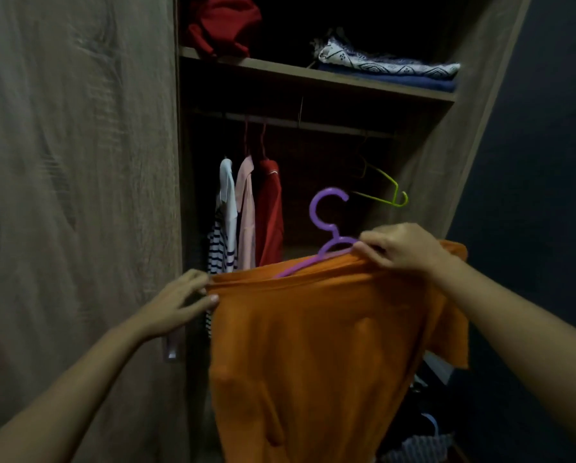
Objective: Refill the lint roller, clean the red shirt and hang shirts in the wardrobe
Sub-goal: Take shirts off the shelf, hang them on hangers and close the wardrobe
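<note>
Before the open wardrobe [473, 95], both hands hold an orange shirt [320, 345] up at its top edge. The left hand [179, 304] pinches the shirt's left corner, thumb on the near side of the cloth and fingers curled behind it. The right hand [400, 245] is closed over the top edge farther right, gripping the fabric together with the arm of a purple hanger [326, 228] that lies inside the shirt's opening; the hanger's hook sticks up above the cloth, free of the rail. The shirt hangs down from the two hands in a broad sheet, with one sleeve drooping to the right below the right wrist.

Behind the shirt, a rail [296, 123] runs across the wardrobe. At its left end hang three garments side by side: a white top with dark stripes [225, 222], a pink shirt [246, 212] and a red shirt [270, 212]. Well apart to the right, an empty yellow-green hanger [390, 188] dangles from the rail. Above the rail, a shelf [313, 75] carries a bundled red cloth [223, 25] on the left and a stack of folded patterned and blue fabrics [390, 70] on the right. A wood-grain door panel [79, 195] fills the left side. Dark clothing lies heaped at the lower right, too dim to make out.
</note>
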`<action>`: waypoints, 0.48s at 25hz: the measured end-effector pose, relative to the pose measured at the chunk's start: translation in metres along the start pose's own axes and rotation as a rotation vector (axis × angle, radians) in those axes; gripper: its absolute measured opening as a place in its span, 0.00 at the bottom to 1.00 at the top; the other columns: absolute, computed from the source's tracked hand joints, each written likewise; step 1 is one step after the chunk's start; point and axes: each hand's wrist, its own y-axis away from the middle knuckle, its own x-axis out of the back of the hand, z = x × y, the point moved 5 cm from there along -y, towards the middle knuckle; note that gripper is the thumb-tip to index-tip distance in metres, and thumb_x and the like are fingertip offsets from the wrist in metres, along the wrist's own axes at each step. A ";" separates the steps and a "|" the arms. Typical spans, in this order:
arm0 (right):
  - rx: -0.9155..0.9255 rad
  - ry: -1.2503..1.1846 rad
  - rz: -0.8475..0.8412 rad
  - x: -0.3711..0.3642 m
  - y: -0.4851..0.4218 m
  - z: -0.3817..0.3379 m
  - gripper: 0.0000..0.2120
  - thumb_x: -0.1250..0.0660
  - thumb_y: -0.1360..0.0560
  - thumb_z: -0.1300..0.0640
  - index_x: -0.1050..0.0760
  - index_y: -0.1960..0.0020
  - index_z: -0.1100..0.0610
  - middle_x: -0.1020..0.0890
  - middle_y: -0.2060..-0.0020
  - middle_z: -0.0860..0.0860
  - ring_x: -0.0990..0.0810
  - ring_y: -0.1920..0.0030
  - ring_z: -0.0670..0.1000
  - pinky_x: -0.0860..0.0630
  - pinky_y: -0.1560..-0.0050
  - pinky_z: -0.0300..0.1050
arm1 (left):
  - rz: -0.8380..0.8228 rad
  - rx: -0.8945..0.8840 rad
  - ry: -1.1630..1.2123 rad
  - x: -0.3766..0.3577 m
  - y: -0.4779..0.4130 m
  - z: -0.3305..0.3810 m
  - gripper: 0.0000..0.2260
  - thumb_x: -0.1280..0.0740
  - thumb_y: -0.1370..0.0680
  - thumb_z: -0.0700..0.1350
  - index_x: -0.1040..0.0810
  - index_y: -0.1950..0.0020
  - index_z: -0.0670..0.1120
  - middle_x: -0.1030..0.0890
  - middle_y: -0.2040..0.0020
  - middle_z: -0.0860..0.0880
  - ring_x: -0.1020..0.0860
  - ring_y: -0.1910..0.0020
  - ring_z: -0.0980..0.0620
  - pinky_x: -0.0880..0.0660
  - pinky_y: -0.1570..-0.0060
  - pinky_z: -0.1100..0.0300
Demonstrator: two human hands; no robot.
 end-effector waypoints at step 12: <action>-0.525 -0.605 -0.031 -0.055 0.037 0.010 0.32 0.54 0.35 0.22 0.34 0.43 0.42 0.23 0.56 0.45 0.22 0.57 0.45 0.25 0.54 0.47 | 0.254 0.032 0.230 0.096 -0.024 0.028 0.24 0.30 0.27 0.47 0.37 0.38 0.64 0.25 0.67 0.48 0.23 0.65 0.53 0.26 0.59 0.53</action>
